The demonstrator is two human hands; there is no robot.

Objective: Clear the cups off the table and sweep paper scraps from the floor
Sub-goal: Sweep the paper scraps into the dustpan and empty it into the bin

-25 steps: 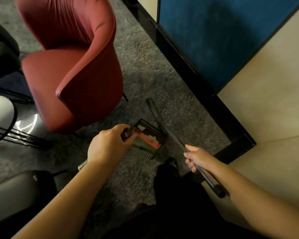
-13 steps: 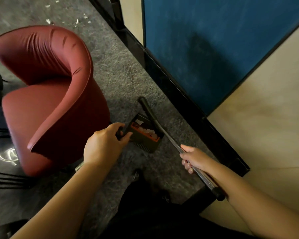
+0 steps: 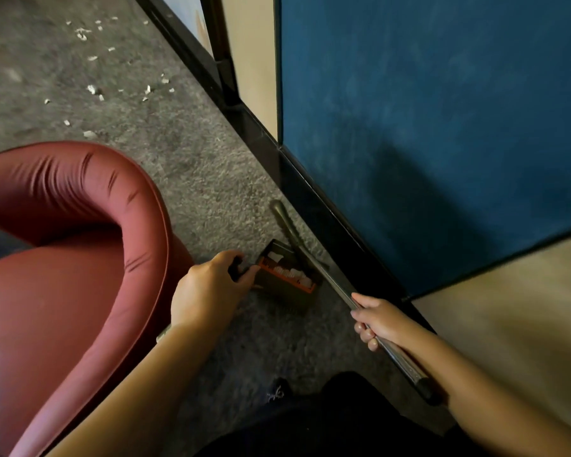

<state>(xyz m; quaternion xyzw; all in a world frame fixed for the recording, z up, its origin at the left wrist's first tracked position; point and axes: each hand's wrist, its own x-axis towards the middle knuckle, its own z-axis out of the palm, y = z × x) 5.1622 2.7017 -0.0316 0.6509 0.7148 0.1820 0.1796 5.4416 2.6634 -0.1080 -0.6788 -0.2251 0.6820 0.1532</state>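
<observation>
My left hand (image 3: 208, 288) grips the dustpan (image 3: 285, 278) holding some scraps, my right hand (image 3: 378, 319) grips the broom (image 3: 330, 282); more scraps (image 3: 93, 89) remain far left.

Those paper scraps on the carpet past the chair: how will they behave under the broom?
The paper scraps look small and thin, so probably very light and apt to scatter or flutter. The rough carpet may snag them. The broom likely needs short, repeated strokes.

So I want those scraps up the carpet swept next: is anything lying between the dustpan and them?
Nothing visible does. Bare grey carpet runs from the dustpan up to the paper scraps. The red chair stands off to the left of that line, and the blue partition to its right.
</observation>
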